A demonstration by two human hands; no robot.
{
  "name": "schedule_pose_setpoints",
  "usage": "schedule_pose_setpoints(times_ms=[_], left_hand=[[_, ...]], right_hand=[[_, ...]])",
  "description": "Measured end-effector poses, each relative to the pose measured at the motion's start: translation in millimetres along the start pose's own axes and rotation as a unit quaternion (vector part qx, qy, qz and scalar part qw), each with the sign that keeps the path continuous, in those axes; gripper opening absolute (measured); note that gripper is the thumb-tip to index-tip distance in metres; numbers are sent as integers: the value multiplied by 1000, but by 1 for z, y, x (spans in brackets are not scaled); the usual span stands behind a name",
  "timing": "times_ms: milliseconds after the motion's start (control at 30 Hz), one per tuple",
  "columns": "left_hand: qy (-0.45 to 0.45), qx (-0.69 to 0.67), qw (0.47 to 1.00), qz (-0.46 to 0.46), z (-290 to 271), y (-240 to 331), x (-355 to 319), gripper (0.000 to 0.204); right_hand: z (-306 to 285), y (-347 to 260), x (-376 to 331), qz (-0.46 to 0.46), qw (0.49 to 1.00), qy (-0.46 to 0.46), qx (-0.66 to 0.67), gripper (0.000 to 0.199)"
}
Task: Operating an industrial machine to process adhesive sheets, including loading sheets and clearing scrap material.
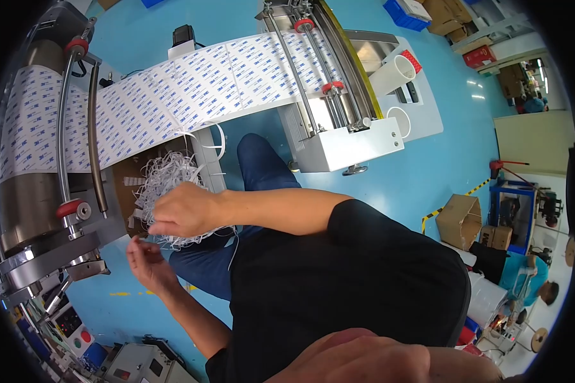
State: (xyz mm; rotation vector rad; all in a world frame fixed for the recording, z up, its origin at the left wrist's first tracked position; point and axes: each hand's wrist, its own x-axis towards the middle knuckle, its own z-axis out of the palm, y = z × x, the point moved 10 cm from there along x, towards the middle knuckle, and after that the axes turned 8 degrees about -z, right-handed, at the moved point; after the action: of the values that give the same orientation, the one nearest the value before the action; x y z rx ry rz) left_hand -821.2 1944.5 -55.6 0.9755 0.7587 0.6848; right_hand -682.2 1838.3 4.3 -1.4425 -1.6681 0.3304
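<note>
My right hand [186,209] is closed, knuckles up, over a heap of thin white paper strips [169,172] in a cardboard box [126,191]. Whatever its fingers hold is hidden from view. Just below it, my left hand [150,265] has loosely bent fingers, apart, with nothing visible in them. Beyond both hands, a wide white web of liner [204,83] with a blue repeated print stretches from the left roller [29,207] to the machine unit [357,147] at the upper right. Two loose strip ends [221,142] curl beside its near edge.
A metal bar [94,127] with a bracket stands close left of my hands. My knees are under the web, beside the box. White cardboard-like tubes [393,75] lie behind the machine. A control cabinet [137,364] is at the lower left; an open carton [461,220] sits at right.
</note>
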Motion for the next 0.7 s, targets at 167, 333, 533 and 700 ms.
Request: schedule_pose_setpoints(times_ms=[167, 333, 533, 700], left_hand=[[9, 77, 986, 148, 78, 48, -14, 16], [-224, 228, 944, 82, 231, 16, -11, 19], [-417, 206, 875, -132, 390, -90, 5, 33], [-415, 237, 842, -252, 471, -180, 19, 43]], right_hand=[[7, 32, -12, 102, 988, 25, -110, 41], [-52, -39, -73, 66, 988, -141, 21, 42], [-234, -21, -176, 196, 970, 136, -46, 24], [-318, 57, -271, 439, 869, 192, -124, 23]])
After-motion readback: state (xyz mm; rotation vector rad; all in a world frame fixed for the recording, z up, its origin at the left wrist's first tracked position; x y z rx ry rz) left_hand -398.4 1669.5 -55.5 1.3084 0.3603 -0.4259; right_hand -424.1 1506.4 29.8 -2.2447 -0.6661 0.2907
